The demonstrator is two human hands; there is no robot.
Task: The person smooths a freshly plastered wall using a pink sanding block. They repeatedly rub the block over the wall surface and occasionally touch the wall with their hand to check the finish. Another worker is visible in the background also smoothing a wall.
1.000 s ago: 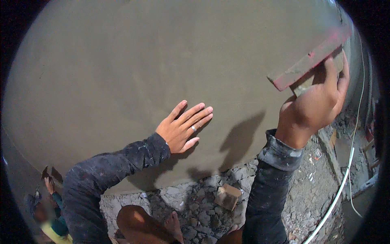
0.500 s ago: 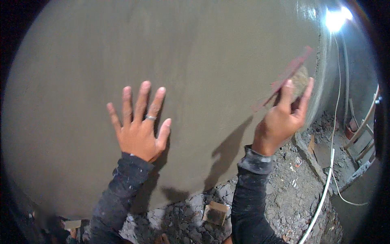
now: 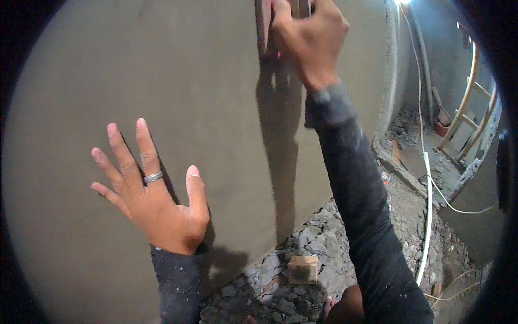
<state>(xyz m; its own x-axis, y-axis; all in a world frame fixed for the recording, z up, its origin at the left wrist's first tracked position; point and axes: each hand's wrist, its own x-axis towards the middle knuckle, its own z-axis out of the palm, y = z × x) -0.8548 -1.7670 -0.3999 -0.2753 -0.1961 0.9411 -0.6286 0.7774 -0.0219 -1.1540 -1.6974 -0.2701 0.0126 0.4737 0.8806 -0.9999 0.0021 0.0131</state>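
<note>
A tan block (image 3: pixel 303 270) lies on grey rubble (image 3: pixel 322 231), left of a white pipe (image 3: pixel 429 216) and a ladder (image 3: pixel 459 114).

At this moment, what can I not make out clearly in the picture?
Head view, reddish tool: its top is cut off by the upper edge; the right hand covers part.
Head view, wall: the patch behind the left hand is hidden by it.
Head view, bright light: glare and the upper edge hide its shape.
</note>
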